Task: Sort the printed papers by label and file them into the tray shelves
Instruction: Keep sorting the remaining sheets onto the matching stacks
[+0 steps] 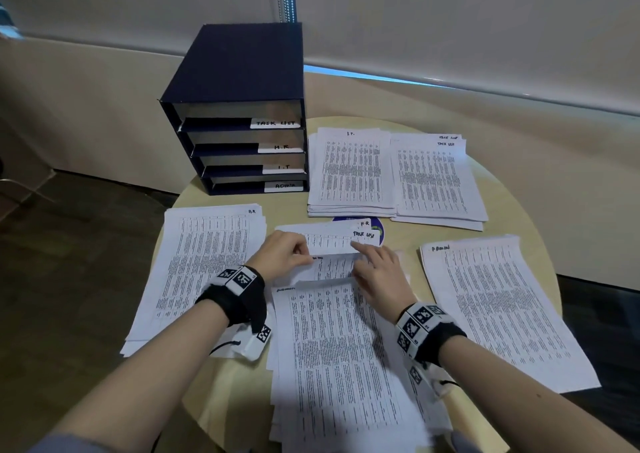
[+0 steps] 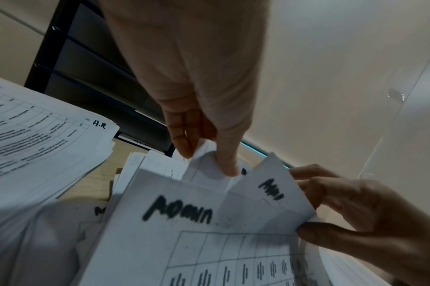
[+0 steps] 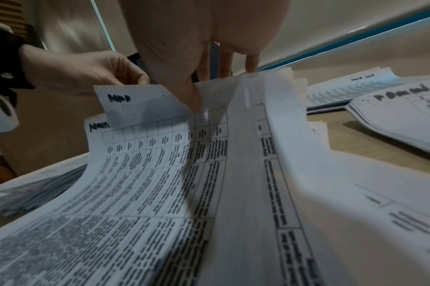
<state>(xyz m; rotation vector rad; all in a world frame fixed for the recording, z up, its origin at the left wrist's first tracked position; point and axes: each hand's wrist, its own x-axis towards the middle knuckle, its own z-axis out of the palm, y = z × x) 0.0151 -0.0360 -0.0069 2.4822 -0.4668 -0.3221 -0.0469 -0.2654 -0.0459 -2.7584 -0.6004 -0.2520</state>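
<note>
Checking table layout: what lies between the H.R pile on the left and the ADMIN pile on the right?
In the head view, between the H.R pile and the ADMIN pile lies the unsorted stack, with both hands leafing its top sheets.

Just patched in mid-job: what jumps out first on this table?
Both hands, the left hand and right hand, meet at table centre, pinching up the top edges of sheets marked ADMIN on the unsorted stack. Sorted piles ring them: H.R. pile left, ADMIN pile right. The dark file tray with four labelled shelves stands behind.
</note>
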